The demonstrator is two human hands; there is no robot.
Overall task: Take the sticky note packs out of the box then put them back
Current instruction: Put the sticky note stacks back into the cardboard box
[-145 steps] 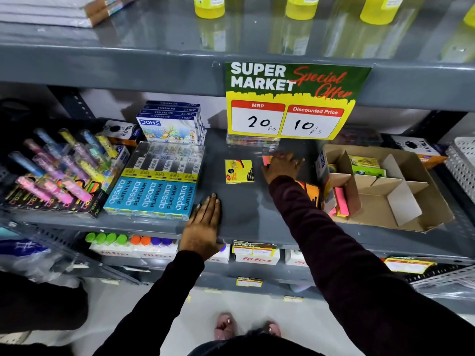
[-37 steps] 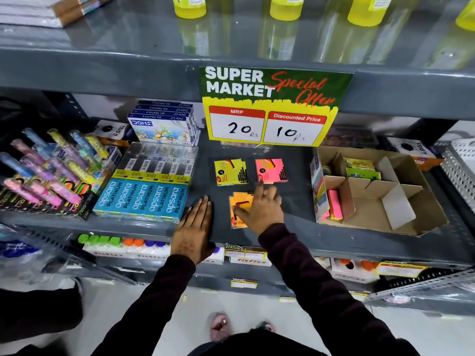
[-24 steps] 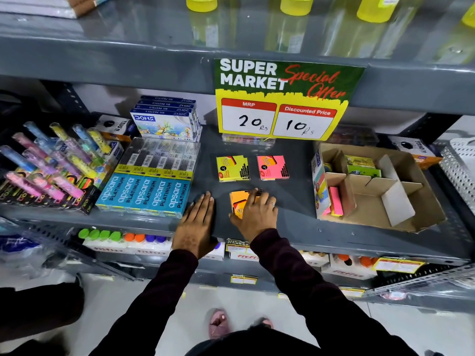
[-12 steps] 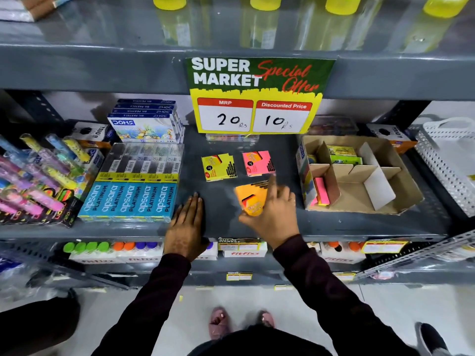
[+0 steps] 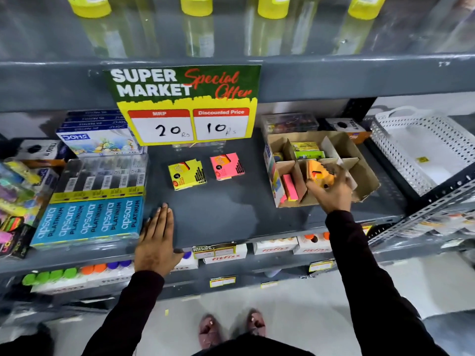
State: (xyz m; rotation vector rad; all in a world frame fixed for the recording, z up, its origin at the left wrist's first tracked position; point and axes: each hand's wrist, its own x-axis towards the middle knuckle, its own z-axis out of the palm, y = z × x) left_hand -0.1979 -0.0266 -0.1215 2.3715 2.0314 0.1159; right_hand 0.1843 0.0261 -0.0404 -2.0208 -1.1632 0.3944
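Note:
My right hand (image 5: 331, 192) grips an orange sticky note pack (image 5: 318, 173) over the middle front compartment of the cardboard box (image 5: 365, 173), which has dividers. A pink pack (image 5: 290, 187) stands on edge in the box's front left compartment, and a green and yellow pack (image 5: 307, 150) lies in a rear one. Two packs lie on the grey shelf (image 5: 221, 214): a yellow pack (image 5: 187, 174) and a pink pack (image 5: 226, 166) to its right. My left hand (image 5: 156, 237) rests flat on the shelf's front edge, fingers together, holding nothing.
Blue Apsara pencil boxes (image 5: 90, 219) sit just left of my left hand, with Doms boxes (image 5: 99, 140) behind. A price sign (image 5: 187, 104) hangs from the upper shelf. A white perforated basket (image 5: 421, 150) stands right of the box. Highlighters (image 5: 15, 191) fill the far left.
My right hand lifted the orange pack off the shelf and carried it right, into the box area. My left hand stayed put on the shelf edge.

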